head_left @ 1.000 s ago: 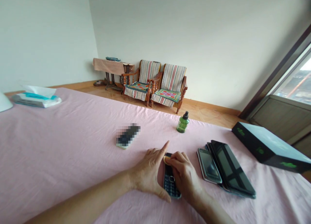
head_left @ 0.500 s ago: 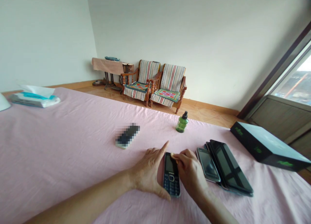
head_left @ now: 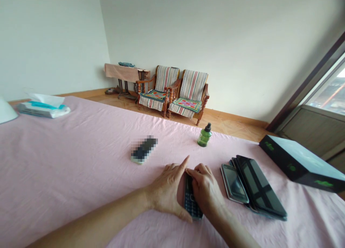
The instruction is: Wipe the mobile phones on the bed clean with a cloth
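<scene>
A dark keypad phone (head_left: 191, 205) lies on the pink cloth (head_left: 81, 162) near the front edge. My left hand (head_left: 168, 188) rests against its left side, thumb by the bottom corner, forefinger stretched out and the other fingers curled. My right hand (head_left: 206, 188) lies over the phone's upper half with its fingertips pinched together on the screen. Whatever the pinched fingers hold is hidden.
To the right lie a small touchscreen phone (head_left: 234, 183) and a stack of larger dark phones (head_left: 258, 187). A green bottle (head_left: 204, 136), a blurred phone (head_left: 144, 150), a black box (head_left: 302, 163) and a tissue pack (head_left: 43, 107) also sit on the cloth.
My right hand has slid back left across the phone's screen and now covers its upper half. The left hand has stayed in place beside the phone.
</scene>
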`<state>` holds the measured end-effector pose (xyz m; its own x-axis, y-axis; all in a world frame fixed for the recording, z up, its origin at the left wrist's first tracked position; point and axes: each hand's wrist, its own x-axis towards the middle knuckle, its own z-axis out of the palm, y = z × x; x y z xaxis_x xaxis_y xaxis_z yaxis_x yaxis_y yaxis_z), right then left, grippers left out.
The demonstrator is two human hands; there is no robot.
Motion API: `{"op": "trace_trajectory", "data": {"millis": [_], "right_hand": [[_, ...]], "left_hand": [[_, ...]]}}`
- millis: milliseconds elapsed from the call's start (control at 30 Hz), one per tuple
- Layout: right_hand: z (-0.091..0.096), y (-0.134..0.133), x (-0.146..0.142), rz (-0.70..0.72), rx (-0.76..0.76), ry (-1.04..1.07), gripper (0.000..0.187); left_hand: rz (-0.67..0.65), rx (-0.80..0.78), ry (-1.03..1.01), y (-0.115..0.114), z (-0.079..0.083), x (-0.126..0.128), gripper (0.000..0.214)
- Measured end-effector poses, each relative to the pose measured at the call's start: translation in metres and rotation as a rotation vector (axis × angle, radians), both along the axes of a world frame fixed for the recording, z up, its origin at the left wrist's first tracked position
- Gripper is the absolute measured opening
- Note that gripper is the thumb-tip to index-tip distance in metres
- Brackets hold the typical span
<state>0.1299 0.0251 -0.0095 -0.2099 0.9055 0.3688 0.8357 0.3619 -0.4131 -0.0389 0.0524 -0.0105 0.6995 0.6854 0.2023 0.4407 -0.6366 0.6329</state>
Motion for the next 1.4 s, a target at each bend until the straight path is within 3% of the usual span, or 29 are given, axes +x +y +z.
{"op": "trace_trajectory", "data": {"millis": [133,233,433,733,1100,1300,1400], "right_hand": [[-0.001,0.002,0.014,-0.087,0.016,-0.055,0.038],[-0.001,-0.001,0.008,-0.095,0.016,-0.08,0.036],[0.004,-0.006,-0.009,0.08,-0.028,0.019,0.043],[0.002,-0.031,0.002,0.209,-0.033,0.137,0.047],[0.001,-0.046,0.023,0.034,-0.066,0.029,0.034],[0.003,-0.043,0.005,0.096,-0.087,0.145,0.04],[0.005,-0.041,0.004,0.107,-0.103,0.167,0.037]], "left_hand": [[0.019,-0.009,0.025,-0.001,0.0,0.0,0.143],[0.024,0.001,0.017,0.0,-0.002,0.0,0.131],[0.008,0.044,-0.013,0.0,-0.004,-0.001,0.125],[0.009,0.045,0.056,-0.001,-0.001,0.0,0.134],[0.021,0.012,0.094,-0.001,0.001,0.0,0.132],[-0.007,0.066,0.075,0.0,0.001,0.001,0.128],[-0.028,0.103,0.069,0.0,0.003,0.0,0.113]]}}
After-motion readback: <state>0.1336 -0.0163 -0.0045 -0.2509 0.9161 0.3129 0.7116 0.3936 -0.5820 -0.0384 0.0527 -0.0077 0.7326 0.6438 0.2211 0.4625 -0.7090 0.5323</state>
